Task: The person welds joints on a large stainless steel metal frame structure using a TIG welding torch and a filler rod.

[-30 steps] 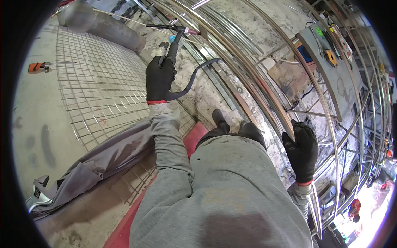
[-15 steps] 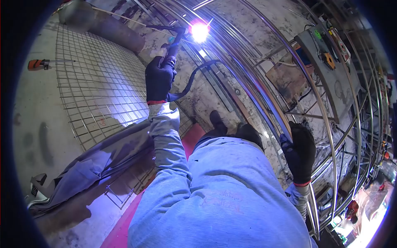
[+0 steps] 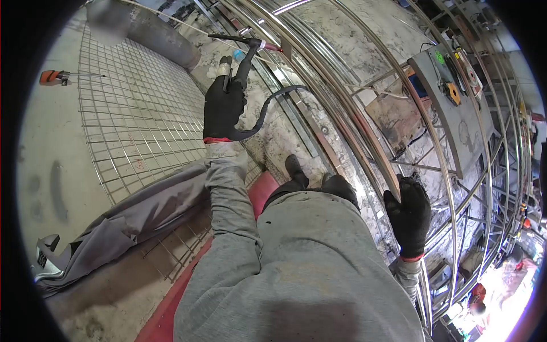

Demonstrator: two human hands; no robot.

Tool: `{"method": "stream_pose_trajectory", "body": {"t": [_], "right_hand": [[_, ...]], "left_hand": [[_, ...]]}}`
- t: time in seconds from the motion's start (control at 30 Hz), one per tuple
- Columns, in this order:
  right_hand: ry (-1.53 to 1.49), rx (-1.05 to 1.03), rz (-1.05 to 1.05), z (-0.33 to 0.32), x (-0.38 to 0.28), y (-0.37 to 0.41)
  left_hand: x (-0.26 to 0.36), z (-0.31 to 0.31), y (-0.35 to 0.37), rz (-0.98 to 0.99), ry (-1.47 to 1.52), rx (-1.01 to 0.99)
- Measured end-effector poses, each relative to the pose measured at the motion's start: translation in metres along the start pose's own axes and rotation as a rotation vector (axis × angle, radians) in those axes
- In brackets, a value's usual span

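Observation:
My left hand (image 3: 222,111), in a black glove with a red cuff, is closed around the handle of a welding torch (image 3: 244,67). The torch's head points right, its tip close to a small upright plate (image 3: 286,50) on the metal tubes; a faint orange glow shows at the tip. From the handle a black hose (image 3: 265,111) curves away to the right. My right hand (image 3: 409,219), gloved the same way, grips the near end of a long metal bar (image 3: 376,149) between thumb and fingers. Part of that grip is hidden.
Wire mesh (image 3: 137,108) lies to the left, beside a screwdriver (image 3: 57,77). A grey cloth (image 3: 131,225) and an adjustable wrench (image 3: 48,259) are at lower left. Curved metal tubes (image 3: 433,122) arch across the right. Tools lie on a grey plate (image 3: 464,125) there.
The bright welding arc at the torch tip has gone out, and the blue-violet light with it. A digit of my left hand has lifted off the torch handle. My right hand stays at the bar.

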State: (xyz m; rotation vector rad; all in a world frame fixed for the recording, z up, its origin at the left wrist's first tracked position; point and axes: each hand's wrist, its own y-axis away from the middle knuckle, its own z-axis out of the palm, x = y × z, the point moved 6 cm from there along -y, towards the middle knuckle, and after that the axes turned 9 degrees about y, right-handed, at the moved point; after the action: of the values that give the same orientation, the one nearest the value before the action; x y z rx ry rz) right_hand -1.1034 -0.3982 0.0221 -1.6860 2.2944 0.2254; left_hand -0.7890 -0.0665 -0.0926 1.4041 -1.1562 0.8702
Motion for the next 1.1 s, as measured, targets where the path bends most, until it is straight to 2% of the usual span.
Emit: {"method": "stream_pose_trajectory", "body": {"t": [0.4,0.5,0.57,0.8,1.1], "right_hand": [[0.005,-0.028,0.053,-0.003,-0.001,-0.001],[-0.004,-0.058,0.061,0.001,0.000,-0.001],[0.003,-0.035,0.018,0.001,0.001,-0.001],[0.015,-0.037,0.021,-0.001,-0.002,-0.001],[-0.068,-0.032,-0.004,-0.001,0.001,0.000]], "left_hand": [[-0.003,0.003,0.002,0.003,0.016,0.005],[-0.002,0.005,0.013,0.027,0.080,0.044],[-0.005,0.008,0.019,0.036,0.231,0.038],[-0.020,0.013,0.026,-0.004,0.200,0.032],[-0.029,0.025,0.041,0.037,0.254,0.056]]}}
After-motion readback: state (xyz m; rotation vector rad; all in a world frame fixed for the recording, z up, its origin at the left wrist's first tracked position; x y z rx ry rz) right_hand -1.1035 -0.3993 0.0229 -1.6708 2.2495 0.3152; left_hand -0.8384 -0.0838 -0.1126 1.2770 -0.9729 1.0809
